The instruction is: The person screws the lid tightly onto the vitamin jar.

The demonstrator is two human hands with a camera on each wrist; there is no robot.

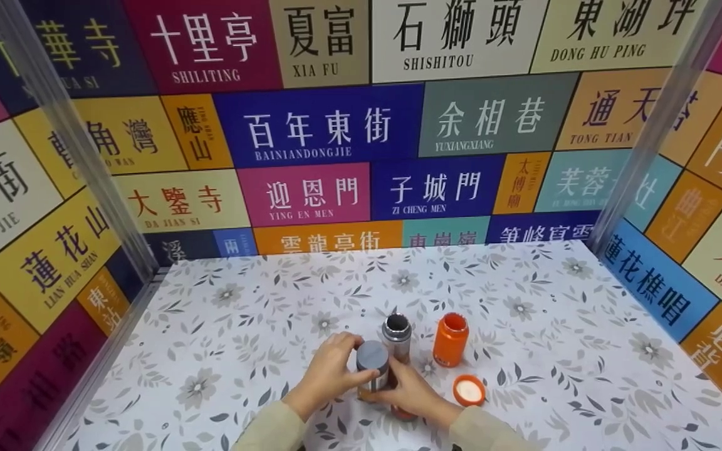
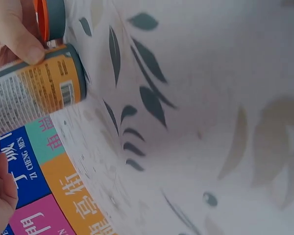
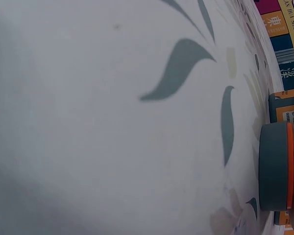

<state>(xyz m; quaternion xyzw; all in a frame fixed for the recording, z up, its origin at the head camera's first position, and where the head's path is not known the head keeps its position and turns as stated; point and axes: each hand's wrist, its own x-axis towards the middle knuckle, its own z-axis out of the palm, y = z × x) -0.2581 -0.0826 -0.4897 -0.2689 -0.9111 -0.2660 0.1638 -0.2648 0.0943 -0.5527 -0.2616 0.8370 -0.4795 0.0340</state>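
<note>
A cylindrical can (image 1: pixel 372 357) with a grey top and an orange and white printed label stands upright between both hands. The left hand (image 1: pixel 331 371) holds its upper part, thumb across the front and fingers around the far side. Lower down, the right hand (image 1: pixel 412 389) grips the body; its thumb presses the orange part of the label in the left wrist view, near the barcode. A grey cap with an orange rim (image 3: pixel 277 166) sits beside the can, partly covered by the right hand in the head view.
Behind the can stands an open silver bottle (image 1: pixel 397 341), and right of it an open orange bottle (image 1: pixel 450 343). An orange cap (image 1: pixel 469 390) lies with its pale inside up on the flower-patterned table (image 1: pixel 261 313). Sign-covered walls (image 1: pixel 317 131) enclose the back and sides.
</note>
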